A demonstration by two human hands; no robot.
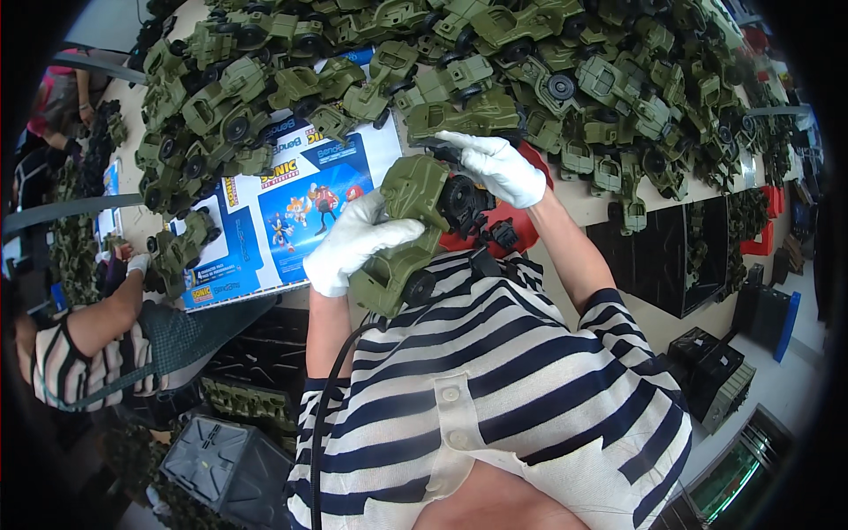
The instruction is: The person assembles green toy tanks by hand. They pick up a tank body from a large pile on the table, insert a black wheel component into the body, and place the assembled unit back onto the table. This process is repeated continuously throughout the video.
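Green toy vehicle (413, 187) is held in the white-gloved left hand (360, 243), right in front of the striped shirt (495, 353). Thumb is laid across the body; black wheels are turned to the right, and the vehicle is tilted, one end pointed away from the wearer. White-gloved right hand (505, 170) is positioned just right of the far end, fingers extended to the left above a dark piece (449, 154); whether that piece is gripped cannot be told, underside is hidden. Below the right hand a red container (530, 230) is partly covered, black parts (502, 235) showing at it. Tabletop (565, 193) is heaped with a pile of green vehicles (548, 79) along the far side. A blue-and-white printed sheet (296, 238) is laid left of the held vehicle. Further left, another green vehicle (181, 254) is being handled by a co-worker (106, 340).
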